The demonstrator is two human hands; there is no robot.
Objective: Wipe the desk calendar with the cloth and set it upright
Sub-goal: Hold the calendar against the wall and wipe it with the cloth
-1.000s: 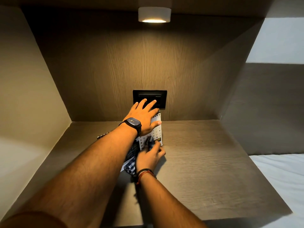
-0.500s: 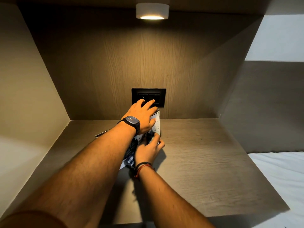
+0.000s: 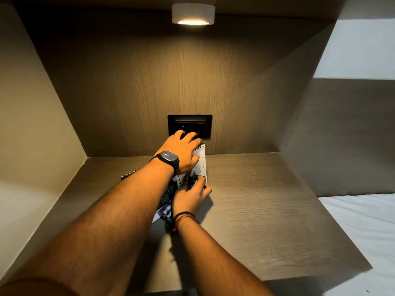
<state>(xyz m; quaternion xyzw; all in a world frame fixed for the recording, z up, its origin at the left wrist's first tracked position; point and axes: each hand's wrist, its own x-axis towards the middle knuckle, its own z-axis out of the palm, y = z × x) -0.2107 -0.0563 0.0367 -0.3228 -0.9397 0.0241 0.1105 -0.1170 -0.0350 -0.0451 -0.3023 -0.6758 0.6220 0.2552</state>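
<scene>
A white spiral-bound desk calendar (image 3: pixel 202 162) rests on the wooden shelf (image 3: pixel 256 210) near the back wall, its top edge raised. My left hand (image 3: pixel 181 151), with a dark watch on the wrist, grips the calendar's top edge and covers most of the page. My right hand (image 3: pixel 191 196) presses a dark checked cloth (image 3: pixel 167 207) against the lower part of the calendar. The cloth hangs down under my right wrist. Much of the calendar is hidden by both hands.
A black socket plate (image 3: pixel 190 126) sits on the back wall just behind the calendar. A round lamp (image 3: pixel 193 13) glows overhead. Side walls close in the shelf on both sides. A white bed sheet (image 3: pixel 363 227) lies to the right below the shelf.
My left hand's fingers have curled down over the calendar's top edge. My right hand with the cloth has shifted slightly along the calendar's lower part.
</scene>
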